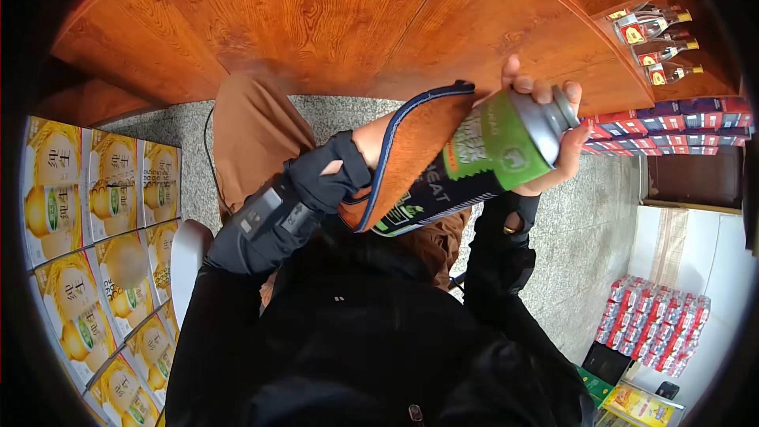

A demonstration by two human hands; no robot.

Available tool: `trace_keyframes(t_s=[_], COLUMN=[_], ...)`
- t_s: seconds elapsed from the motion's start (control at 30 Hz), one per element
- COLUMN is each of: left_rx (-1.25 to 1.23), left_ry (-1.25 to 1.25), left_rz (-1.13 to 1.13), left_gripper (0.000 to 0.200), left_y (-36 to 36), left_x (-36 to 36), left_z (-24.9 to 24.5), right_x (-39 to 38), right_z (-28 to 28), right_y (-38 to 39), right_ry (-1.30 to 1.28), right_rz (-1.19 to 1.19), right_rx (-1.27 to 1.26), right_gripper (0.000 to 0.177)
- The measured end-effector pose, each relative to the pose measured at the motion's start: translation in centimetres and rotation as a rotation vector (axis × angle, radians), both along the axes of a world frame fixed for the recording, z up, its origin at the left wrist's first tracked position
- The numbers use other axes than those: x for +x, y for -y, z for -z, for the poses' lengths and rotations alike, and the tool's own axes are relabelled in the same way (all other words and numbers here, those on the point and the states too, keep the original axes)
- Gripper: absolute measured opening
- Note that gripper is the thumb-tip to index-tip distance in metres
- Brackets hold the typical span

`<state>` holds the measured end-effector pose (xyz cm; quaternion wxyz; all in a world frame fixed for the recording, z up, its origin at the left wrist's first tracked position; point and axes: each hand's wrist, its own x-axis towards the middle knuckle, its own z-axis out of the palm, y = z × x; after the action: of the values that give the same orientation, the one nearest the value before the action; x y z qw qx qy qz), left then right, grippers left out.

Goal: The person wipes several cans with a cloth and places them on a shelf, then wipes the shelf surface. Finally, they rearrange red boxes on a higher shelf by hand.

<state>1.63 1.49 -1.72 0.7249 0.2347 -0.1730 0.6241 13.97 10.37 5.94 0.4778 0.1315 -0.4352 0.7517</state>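
A large beer can (506, 142), green and black with a silver top, lies tilted across the air in front of my lap. My right hand (568, 130) is closed around its silver top end, fingers curled over the rim. An orange-brown cloth (423, 138) with a dark blue edge is folded against the can's left side and lower end. My left hand goes in behind the cloth; only its wrist (368, 142) shows below the black sleeve. The cloth hides the left fingers, though it hangs from that hand and rests against the can.
A curved wooden counter (316, 24) stands ahead. Shelves at right hold small bottles (644, 28) and stacked red and blue packs (672, 122). Yellow printed cartons (111, 190) are stacked at left. Shrink-wrapped red-and-silver packs (652, 324) stand at lower right on the speckled floor (569, 229).
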Motion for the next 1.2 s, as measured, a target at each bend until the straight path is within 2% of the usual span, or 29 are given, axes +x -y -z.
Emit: trace_keyframes(t_s=[0.03,0.1,0.23,0.4,0.47,0.53,0.6,0.67,0.7,0.77,0.8,0.83,0.87,0.9,0.93,0.97,1.0,1.07,1.1,1.13,1.2], left_rx=[-0.106,-0.209,-0.339,-0.502,-0.571,-0.635,-0.69,-0.726,-0.738,-0.802,-0.862,-0.566,-0.564,-0.586,-0.596,-0.612,-0.601,-0.509,-0.405,-0.401,-0.34], left_ry=[-0.158,-0.237,-0.23,-0.154,-0.124,-0.106,-0.073,-0.007,0.069,0.066,0.065,-0.055,-0.06,-0.217,-0.374,-0.557,-0.61,-0.944,-1.257,-1.317,-1.336], left_rz=[-0.069,-0.074,-0.067,-0.102,-0.125,-0.141,-0.128,-0.063,0.011,0.0,-0.014,-0.19,-0.187,-0.468,-0.75,-0.805,-0.891,-1.071,-1.183,-1.171,-1.072], left_gripper=[0.052,0.051,0.048,0.045,0.044,0.043,0.042,0.042,0.035,0.037,0.038,0.038,0.038,0.038,0.039,0.044,0.049,0.053,0.061,0.069,0.071], left_y=[1.6,4.0,6.7,6.5,6.5,6.8,6.8,6.2,5.2,4.7,4.7,4.8,4.7,4.6,4.6,4.8,4.9,5.4,5.5,5.7,5.6], left_x=[-0.3,-0.8,-0.2,1.2,1.5,1.7,1.7,1.7,1.8,1.3,0.9,0.4,0.2,0.0,-0.2,-0.6,-0.3,0.1,-0.2,0.2,0.9], left_z=[0.4,1.3,1.3,-0.8,-1.8,-2.5,-2.9,-2.8,-2.0,-1.1,-0.4,0.3,0.8,0.2,-0.6,-1.5,-2.3,-1.9,-1.9,-2.0,-2.7], right_x=[0.1,0.3,0.9,1.2,1.7,1.6,1.5,1.8,1.9,2.0,1.9,1.7,1.5,1.6,1.4,1.4,1.3,1.5,1.7,2.1,2.7], right_z=[0.0,-0.3,0.5,0.3,0.1,-0.4,-0.9,-0.9,-1.5,-2.4,-2.7,-3.0,-3.1,-2.2,-1.0,0.0,0.7,2.1,2.4,2.6,2.3], right_y=[-0.3,-0.5,-2.8,-5.0,-5.7,-5.1,-4.3,-4.4,-4.1,-3.5,-2.9,-2.4,-2.1,-2.3,-2.8,-2.6,-2.4,-2.9,-3.0,-2.8,-2.6], right_ry=[-0.024,-0.049,-0.191,-0.331,-0.286,-0.275,-0.105,-0.116,0.019,0.255,0.251,0.324,0.395,0.328,0.3,0.275,0.247,0.246,0.291,0.337,0.371], right_rz=[0.005,0.014,-0.118,-0.191,-0.072,-0.05,0.218,0.137,0.213,0.378,0.385,0.419,0.45,0.426,0.535,0.464,0.39,0.433,0.412,0.392,0.38], right_rx=[-0.017,-0.08,-0.218,-0.235,-0.183,-0.164,-0.068,0.0,0.073,0.158,0.155,-0.017,-0.191,-0.254,-0.378,-0.442,-0.503,-0.568,-0.574,-0.581,-0.594], right_gripper=[0.044,0.044,0.045,0.041,0.039,0.042,0.037,0.043,0.046,0.053,0.053,0.052,0.051,0.049,0.044,0.045,0.045,0.05,0.054,0.058,0.062])
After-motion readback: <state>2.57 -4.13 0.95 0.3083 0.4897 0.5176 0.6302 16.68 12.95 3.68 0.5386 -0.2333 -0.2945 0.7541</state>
